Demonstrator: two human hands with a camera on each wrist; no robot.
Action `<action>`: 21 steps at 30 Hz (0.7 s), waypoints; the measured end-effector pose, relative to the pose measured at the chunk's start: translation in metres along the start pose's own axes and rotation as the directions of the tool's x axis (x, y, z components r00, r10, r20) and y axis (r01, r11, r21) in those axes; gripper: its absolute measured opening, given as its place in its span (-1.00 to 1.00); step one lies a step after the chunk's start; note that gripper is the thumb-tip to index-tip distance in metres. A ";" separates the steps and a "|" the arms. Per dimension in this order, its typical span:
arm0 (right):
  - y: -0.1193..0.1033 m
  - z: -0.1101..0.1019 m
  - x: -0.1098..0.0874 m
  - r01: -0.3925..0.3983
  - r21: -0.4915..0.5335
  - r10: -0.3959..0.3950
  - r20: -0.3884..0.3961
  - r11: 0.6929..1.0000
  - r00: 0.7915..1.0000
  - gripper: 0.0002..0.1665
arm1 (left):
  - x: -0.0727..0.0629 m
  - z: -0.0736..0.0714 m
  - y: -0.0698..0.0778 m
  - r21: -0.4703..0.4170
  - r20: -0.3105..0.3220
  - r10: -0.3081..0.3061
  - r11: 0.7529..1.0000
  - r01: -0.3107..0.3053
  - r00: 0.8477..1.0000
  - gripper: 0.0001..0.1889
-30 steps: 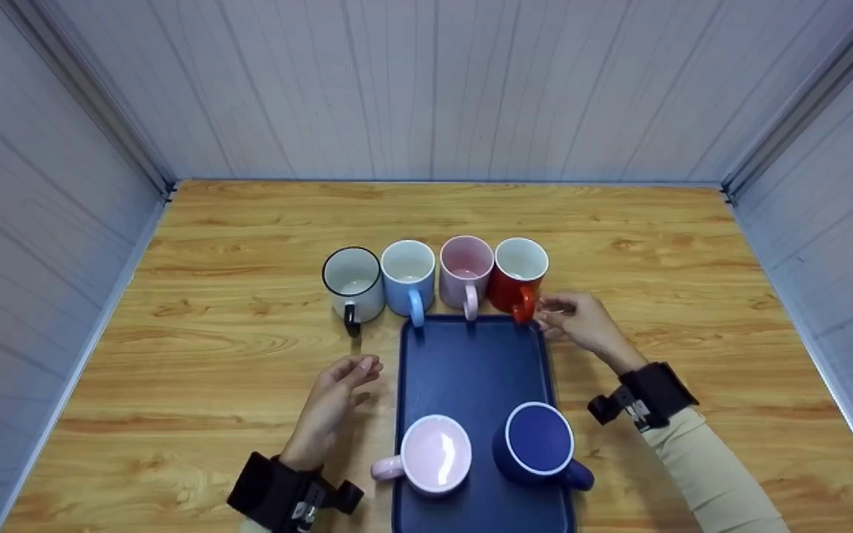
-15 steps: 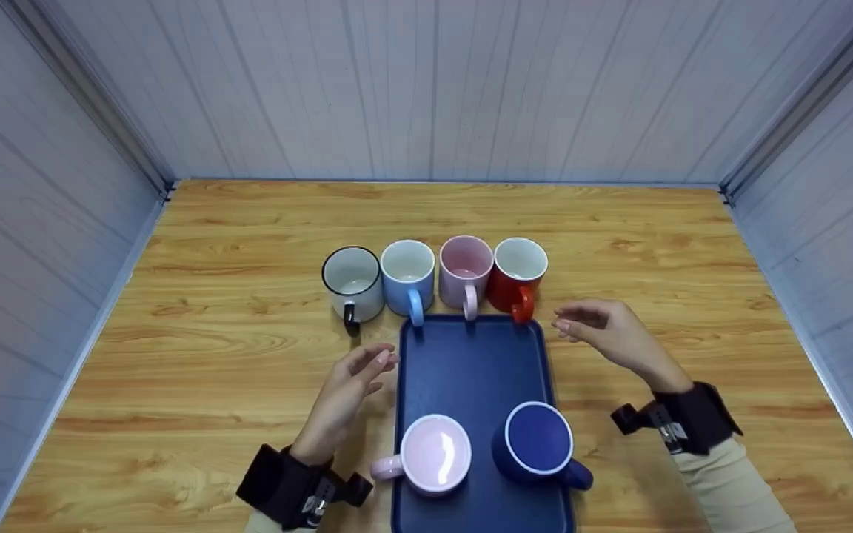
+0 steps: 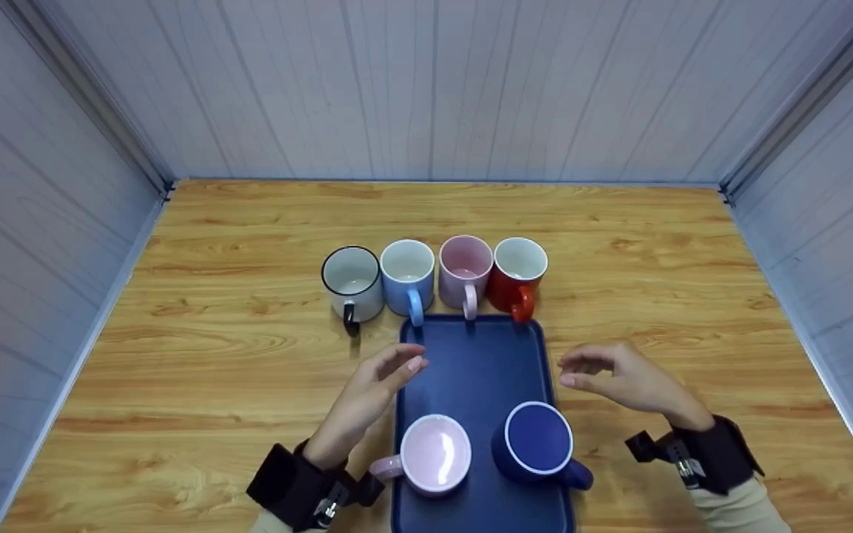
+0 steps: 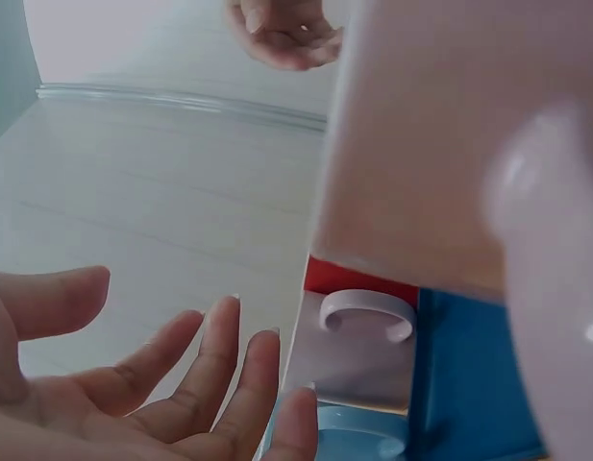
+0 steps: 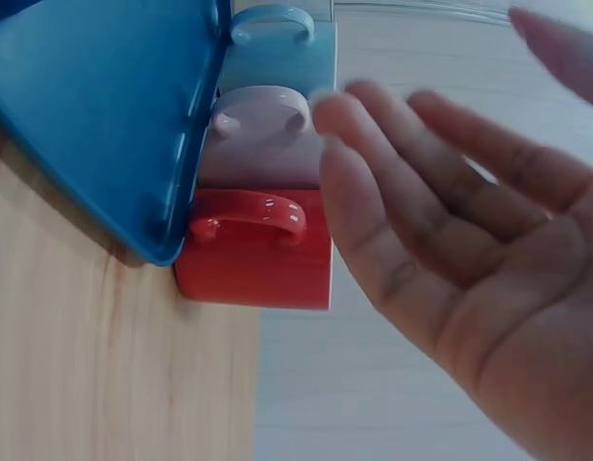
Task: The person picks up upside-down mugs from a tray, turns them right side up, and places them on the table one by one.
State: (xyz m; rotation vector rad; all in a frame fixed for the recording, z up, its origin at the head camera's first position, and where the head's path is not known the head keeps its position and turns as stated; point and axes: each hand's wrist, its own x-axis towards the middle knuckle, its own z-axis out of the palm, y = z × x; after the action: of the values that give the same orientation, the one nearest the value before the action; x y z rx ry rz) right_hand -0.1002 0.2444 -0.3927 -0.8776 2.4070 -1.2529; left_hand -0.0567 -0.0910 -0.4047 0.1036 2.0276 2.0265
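My left hand (image 3: 367, 396) hovers over the left edge of a dark blue tray (image 3: 471, 370), its fingers relaxed around nothing. Just below it a light pink mug (image 3: 435, 457) stands on the tray, its handle to the left; this mug looms close in the left wrist view. My right hand (image 3: 630, 379) is held loosely curved off the tray's right side, above the wood. Nearest to it on the tray is a navy mug (image 3: 530, 451). Beyond the tray's far edge stands a red mug (image 5: 258, 254), beside a pink mug (image 5: 262, 144). Neither hand touches a mug.
In that same row, to the left, come a light blue mug (image 3: 406, 277) and a white mug (image 3: 356, 289) with a black rim and handle. The handles point towards me. Panelled walls (image 3: 426, 89) enclose the wooden table (image 3: 197, 333) at the back and sides.
My right hand has left the red mug's handle area and come back towards me and rightward. My left hand has moved right, over the tray's edge. The mugs look unmoved.
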 end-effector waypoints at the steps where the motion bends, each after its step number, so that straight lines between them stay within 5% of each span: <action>1: 0.002 0.001 -0.002 0.030 0.006 -0.030 0.017 1.000 0.999 -0.83 | 0.000 0.000 0.000 0.004 0.006 0.004 1.000 -0.004 1.000 -0.60; 11: 0.016 0.007 -0.021 0.190 0.087 -0.204 0.192 0.978 0.960 -0.80 | -0.002 0.000 -0.001 0.086 0.008 0.030 0.996 -0.031 1.000 -0.61; 21: 0.009 0.026 -0.030 0.166 -0.146 -0.104 0.357 0.975 0.928 -0.65 | -0.003 0.001 -0.002 0.147 0.042 0.041 0.988 -0.046 0.998 -0.60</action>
State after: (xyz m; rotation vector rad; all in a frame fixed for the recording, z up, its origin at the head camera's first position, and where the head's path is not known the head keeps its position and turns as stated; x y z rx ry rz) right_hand -0.0668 0.2506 -0.4156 -1.2222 2.2214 -0.8483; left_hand -0.0536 -0.0906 -0.4059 0.2170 2.1670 1.8814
